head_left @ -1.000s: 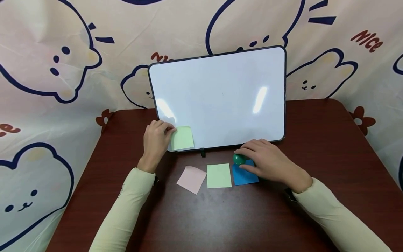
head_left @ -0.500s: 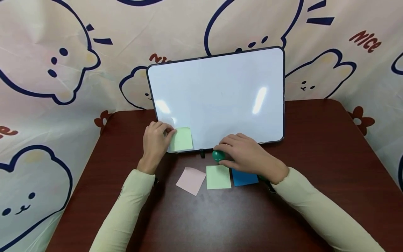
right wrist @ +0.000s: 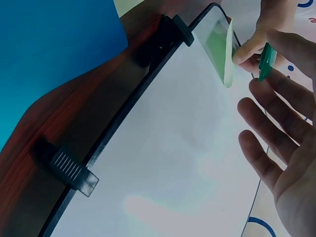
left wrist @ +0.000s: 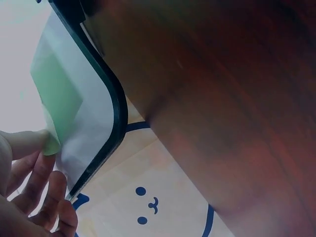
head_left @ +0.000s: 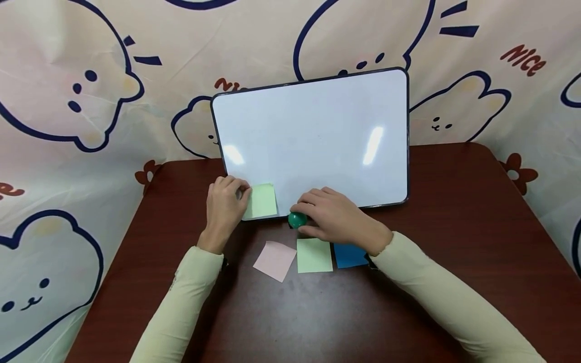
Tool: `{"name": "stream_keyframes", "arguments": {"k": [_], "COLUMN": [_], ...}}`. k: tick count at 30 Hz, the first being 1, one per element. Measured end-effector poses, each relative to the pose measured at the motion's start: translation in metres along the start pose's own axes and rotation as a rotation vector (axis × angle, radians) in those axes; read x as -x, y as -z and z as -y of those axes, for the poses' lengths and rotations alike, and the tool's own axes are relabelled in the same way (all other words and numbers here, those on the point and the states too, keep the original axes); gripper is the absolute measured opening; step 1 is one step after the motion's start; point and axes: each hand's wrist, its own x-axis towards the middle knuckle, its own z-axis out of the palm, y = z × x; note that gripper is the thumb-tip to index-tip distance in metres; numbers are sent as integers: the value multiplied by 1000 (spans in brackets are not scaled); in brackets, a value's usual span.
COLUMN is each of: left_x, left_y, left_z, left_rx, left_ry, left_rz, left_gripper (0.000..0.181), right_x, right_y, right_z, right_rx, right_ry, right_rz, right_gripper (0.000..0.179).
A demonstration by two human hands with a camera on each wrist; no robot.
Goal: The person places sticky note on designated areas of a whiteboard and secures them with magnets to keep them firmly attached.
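At the lower left corner of the whiteboard, my left hand pinches the left edge of a light green sticky note. The left wrist view shows thumb and finger on the curled corner of that note. My right hand holds a round green magnet just in front of the board's bottom edge, right of the note. Seen from the right wrist, thumb and index finger grip the magnet, a thin disc from the side, and the other fingers are spread.
On the dark wood table lie a pink sticky note, another light green note and a blue note, partly under the right wrist. Black clips hold the board's bottom edge. Behind stands a patterned cloth.
My right hand has moved left with the magnet, from above the blue note towards the green note on the board. The left hand keeps its pinch in place.
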Motion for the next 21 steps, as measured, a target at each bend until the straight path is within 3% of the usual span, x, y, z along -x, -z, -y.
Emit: {"name": "stream_keyframes", "arguments": {"k": [9, 21], "left_x": [9, 5], "left_y": [2, -2], "left_z": [5, 3], "left_rx": [-18, 7], "left_ry": [12, 4], "left_rz": [-12, -55], "left_gripper": [8, 8], "right_x": [-18, -42], "right_y": [-9, -10], "right_z": [4, 2], "right_rx": [-6, 17], "right_ry": [-2, -37], "right_rz": [-11, -48], "right_gripper": [39, 41]}}
